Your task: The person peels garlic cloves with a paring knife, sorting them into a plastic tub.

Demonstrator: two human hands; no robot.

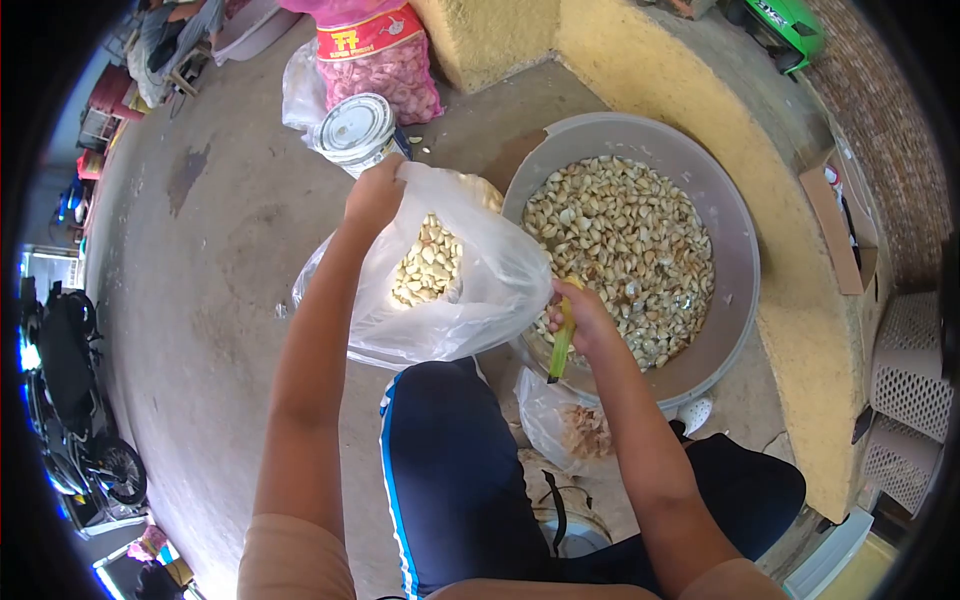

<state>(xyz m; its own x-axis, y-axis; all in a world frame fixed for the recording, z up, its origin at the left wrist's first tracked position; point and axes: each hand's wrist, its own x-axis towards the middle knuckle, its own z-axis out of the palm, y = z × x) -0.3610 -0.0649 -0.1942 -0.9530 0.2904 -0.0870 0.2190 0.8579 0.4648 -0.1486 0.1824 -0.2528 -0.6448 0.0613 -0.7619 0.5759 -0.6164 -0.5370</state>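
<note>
Single head-worn fisheye cam looks steeply down, close over seated person's lap, grey basin (pixel 735 250) ahead-right, concrete floor (pixel 200 250) spreading left.

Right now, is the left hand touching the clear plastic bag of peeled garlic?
Touching. The head view shows the left hand gripping the top edge of the clear plastic bag, its fingers closed over the bunched plastic with no gap visible.

A bag (pixel 470 290) of garlic cloves (pixel 428 262) sits left of the clove-filled basin (pixel 725 330), apparently touching it.
</note>
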